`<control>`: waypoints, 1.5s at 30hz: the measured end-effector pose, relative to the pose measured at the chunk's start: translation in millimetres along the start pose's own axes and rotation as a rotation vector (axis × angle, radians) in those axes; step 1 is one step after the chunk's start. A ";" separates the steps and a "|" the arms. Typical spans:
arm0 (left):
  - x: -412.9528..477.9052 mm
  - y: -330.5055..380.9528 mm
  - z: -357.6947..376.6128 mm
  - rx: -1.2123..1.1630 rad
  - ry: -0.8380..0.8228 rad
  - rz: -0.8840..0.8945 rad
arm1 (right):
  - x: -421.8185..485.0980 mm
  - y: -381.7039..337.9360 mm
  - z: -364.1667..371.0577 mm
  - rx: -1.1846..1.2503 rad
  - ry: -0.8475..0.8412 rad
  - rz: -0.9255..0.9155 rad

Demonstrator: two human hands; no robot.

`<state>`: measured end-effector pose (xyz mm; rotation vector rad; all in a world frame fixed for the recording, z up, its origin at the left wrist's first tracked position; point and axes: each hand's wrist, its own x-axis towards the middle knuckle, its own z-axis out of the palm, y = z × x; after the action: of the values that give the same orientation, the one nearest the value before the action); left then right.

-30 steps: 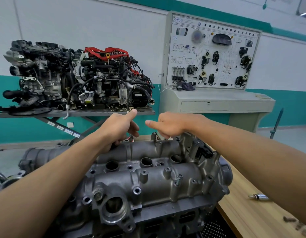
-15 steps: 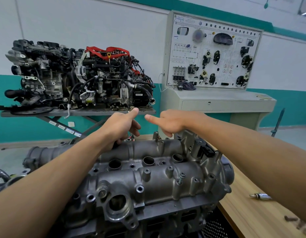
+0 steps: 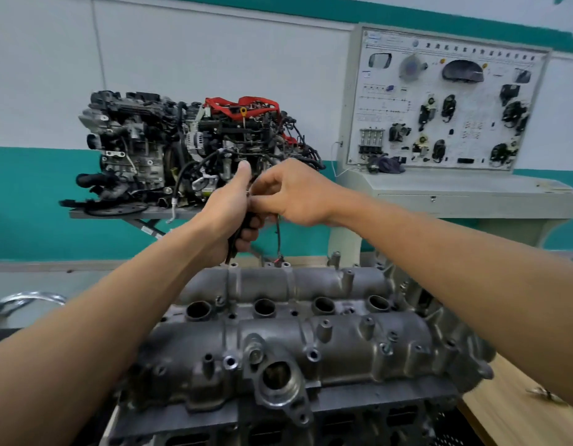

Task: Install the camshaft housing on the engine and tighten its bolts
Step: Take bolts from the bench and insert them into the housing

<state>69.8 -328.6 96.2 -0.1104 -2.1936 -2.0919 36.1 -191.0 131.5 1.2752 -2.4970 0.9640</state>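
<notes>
Teal-banded wall (image 3: pixel 37 194) and a display engine (image 3: pixel 169 146) stand behind. Above the far edge of the housing (image 3: pixel 310 342), the left hand (image 3: pixel 228 210) grips a black cable (image 3: pixel 278 233) and the right hand (image 3: pixel 298 197) pinches it. That housing sits atop the engine (image 3: pixel 343 423).

**Hands lifting off the housing, a wire now between them**

Both hands are rising clear of the far edge of the camshaft housing (image 3: pixel 294 333), where they were resting a moment ago. The left hand (image 3: pixel 228 214) is now curling around a thin dark wire (image 3: pixel 278 239) above the housing. The right hand (image 3: pixel 298 194) is pinching the same wire just beside it. The wire's loose end is dangling toward the housing's far edge.
</notes>
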 end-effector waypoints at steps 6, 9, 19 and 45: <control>-25.7 13.9 -66.2 -0.002 0.092 -0.023 | 36.0 -42.5 42.1 0.323 0.037 -0.028; -37.9 11.4 -91.2 -0.059 0.127 -0.058 | 54.9 -60.8 59.9 0.473 0.170 0.049; -66.9 -58.4 -152.5 0.931 0.512 0.188 | 55.4 -45.7 104.7 -0.078 0.094 -0.125; -60.3 -103.1 -129.1 0.374 0.417 0.107 | 34.5 -14.2 137.6 -0.074 -0.077 -0.043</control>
<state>120.1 -461.2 -7.8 0.2148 -2.2049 -1.4542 43.6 -305.0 46.3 1.3617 -2.5254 0.8200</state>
